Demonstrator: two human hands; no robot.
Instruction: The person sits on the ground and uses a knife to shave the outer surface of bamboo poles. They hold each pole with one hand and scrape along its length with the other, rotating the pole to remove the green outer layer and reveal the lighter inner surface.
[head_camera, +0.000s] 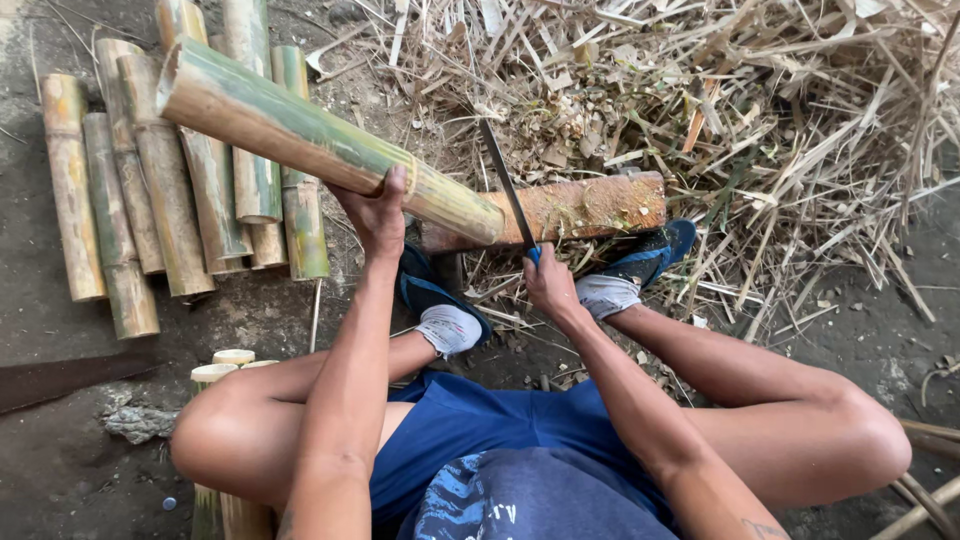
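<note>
Here I have my left hand wrapped around a green bamboo culm section, fingers closed on its underside just behind the pale node ring, thumb over the top. The section lies tilted: its far end is raised toward the upper left, and its near cut end rests against the edge of a worn wooden chopping block that lies on the dirt ground between my feet. My right hand is clenched around the blue handle of a long flat blade, probably a machete, whose tip points up and away over the block, just beside the bamboo's cut end. I cannot tell whether the edge touches the bamboo yet.

To do this stroke well, I judge the cut end should sit firmly on the block, not hang off its corner, so the force goes into wood and not into the ground. My left hand looks close to the blade's path; it would be safer further up the culm, beyond the node. The edge should meet the end grain squarely, across the middle of the opening, so that the split runs straight and does not wander to one wall. My feet in blue sandals sit near the block, so a controlled short stroke suits better than a wide swing.

A row of cut bamboo lengths lies on the ground at the upper left, and a heap of dry splinters and shavings covers the ground beyond the block.
</note>
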